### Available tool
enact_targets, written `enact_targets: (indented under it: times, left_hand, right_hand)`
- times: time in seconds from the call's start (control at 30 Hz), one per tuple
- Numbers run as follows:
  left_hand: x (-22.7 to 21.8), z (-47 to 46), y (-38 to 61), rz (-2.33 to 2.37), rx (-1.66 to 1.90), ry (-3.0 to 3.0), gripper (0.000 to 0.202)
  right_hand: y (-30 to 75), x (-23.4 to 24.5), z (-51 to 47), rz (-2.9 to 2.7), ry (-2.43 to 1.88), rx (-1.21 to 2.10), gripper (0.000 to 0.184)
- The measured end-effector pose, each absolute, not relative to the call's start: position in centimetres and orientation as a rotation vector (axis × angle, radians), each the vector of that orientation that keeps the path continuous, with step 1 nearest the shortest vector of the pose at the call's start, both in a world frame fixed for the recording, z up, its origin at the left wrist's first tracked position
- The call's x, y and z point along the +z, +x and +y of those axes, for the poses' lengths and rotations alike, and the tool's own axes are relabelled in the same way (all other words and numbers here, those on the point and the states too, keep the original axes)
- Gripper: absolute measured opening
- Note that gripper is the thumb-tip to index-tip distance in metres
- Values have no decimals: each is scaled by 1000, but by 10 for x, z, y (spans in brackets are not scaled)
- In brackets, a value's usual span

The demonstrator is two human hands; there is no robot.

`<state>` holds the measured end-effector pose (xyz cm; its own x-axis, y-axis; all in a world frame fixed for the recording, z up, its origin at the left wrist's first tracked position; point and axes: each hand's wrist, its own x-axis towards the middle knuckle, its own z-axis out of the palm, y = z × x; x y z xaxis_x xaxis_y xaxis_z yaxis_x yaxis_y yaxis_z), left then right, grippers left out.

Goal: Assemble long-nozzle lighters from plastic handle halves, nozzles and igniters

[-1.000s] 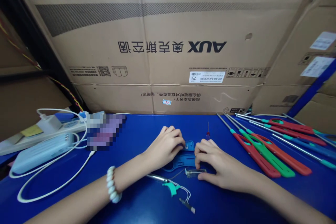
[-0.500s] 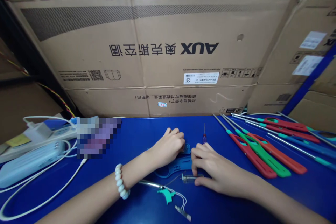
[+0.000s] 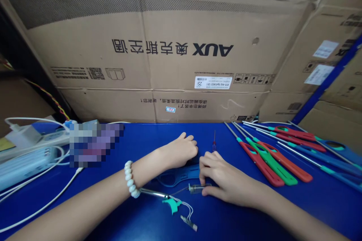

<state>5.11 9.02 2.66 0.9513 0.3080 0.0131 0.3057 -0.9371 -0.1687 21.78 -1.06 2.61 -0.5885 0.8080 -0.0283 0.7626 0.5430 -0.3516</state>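
My left hand point(image 3: 181, 150), with a white bead bracelet point(image 3: 130, 183) at the wrist, lies curled over the far end of a blue plastic handle shell point(image 3: 177, 175) on the blue table point(image 3: 232, 214). My right hand point(image 3: 223, 177) presses fingertips on the shell's near end and touches a small clear part point(image 3: 198, 187) beside it. A thin metal rod point(image 3: 154, 193) with a teal trigger piece point(image 3: 172, 204) and white wires lies just in front of both hands. A small red-handled screwdriver point(image 3: 214, 143) rests beyond my right hand.
Several long lighters with red, green and blue handles point(image 3: 268, 162) lie at the right. A power strip, charger and white cables point(image 3: 31, 158) sit at the left beside a blurred patch. Large cardboard boxes point(image 3: 175, 45) wall the table's far edge.
The view has shifted, so everything sits further left in frame. Both hands stay on the blue shell; my left hand now covers more of its far end.
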Motion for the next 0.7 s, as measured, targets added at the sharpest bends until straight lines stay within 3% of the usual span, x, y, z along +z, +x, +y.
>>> enact_targets:
  times: [0.37,0.7]
  left_hand:
    - [20,89,47,-386,-36,-2871,13]
    - [22,87,38,-321,-148,-2848,20]
  right_hand:
    - [216,27,-10,-2637,-1365,505,10]
    - [214,28,-12,-2633,-1369,480,10]
